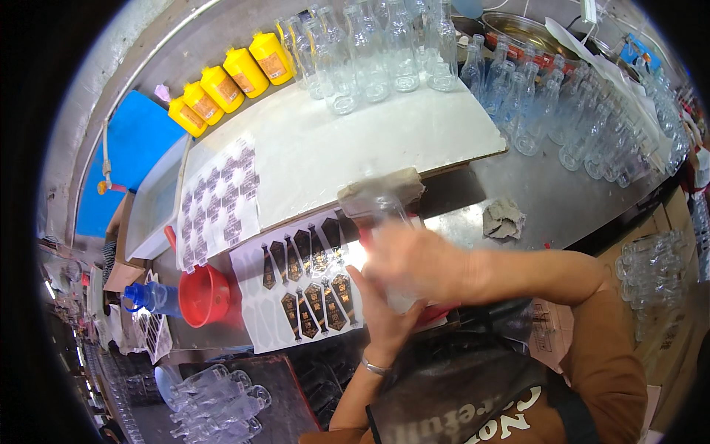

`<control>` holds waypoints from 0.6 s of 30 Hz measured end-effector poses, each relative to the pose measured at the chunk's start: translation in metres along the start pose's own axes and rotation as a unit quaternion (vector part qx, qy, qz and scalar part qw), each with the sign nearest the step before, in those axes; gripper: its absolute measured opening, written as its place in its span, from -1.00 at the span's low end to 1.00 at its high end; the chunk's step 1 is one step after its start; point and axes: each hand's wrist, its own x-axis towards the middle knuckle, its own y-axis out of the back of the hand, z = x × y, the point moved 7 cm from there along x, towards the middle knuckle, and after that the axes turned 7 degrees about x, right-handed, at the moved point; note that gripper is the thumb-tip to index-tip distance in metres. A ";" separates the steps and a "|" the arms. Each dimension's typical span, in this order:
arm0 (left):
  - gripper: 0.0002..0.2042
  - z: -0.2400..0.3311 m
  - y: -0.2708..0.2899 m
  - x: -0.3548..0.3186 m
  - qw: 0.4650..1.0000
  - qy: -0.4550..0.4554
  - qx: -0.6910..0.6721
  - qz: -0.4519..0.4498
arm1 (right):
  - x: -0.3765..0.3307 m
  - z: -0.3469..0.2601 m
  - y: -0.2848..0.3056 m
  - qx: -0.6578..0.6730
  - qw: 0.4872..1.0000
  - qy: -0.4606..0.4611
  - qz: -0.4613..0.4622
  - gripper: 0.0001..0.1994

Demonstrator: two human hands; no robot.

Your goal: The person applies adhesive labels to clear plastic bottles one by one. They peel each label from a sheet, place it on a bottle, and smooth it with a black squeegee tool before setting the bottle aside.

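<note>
A clear glass bottle point(401, 302), partly hidden and blurred, lies between my hands in front of the board's near edge. My left hand point(386, 320), with a metal bangle at its wrist, is closed round it from below. Over it, my right hand point(418, 263) is curled and smeared by motion; what its fingers hold is hidden. Just beyond the hands is a folded beige cloth point(407, 183) at the board's edge. To the left lies a sheet of black-and-gold bottle labels point(302, 255), some of its spaces blank.
Clear bottles point(403, 55) crowd the back of the white board point(318, 159), with more bottles point(529, 111) at right. Yellow jugs point(246, 72) line the back left. A red tub point(203, 296) stands left, a crumpled cloth point(504, 219) right. Bottles point(218, 407) lie at lower left.
</note>
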 end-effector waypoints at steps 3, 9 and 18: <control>0.35 -0.005 -0.002 -0.003 0.996 0.031 -0.080 0.007 | -0.001 0.028 -0.025 0.040 0.986 -0.112 -0.115 -0.85; 0.29 -0.018 -0.002 -0.009 0.994 0.053 -0.073 -0.054 | -0.017 0.022 0.004 0.035 0.999 -0.021 0.015 -0.85; 0.16 -0.050 0.002 -0.012 0.977 0.095 -0.151 -0.116 | -0.046 0.019 0.002 0.124 0.987 0.004 0.103 -0.90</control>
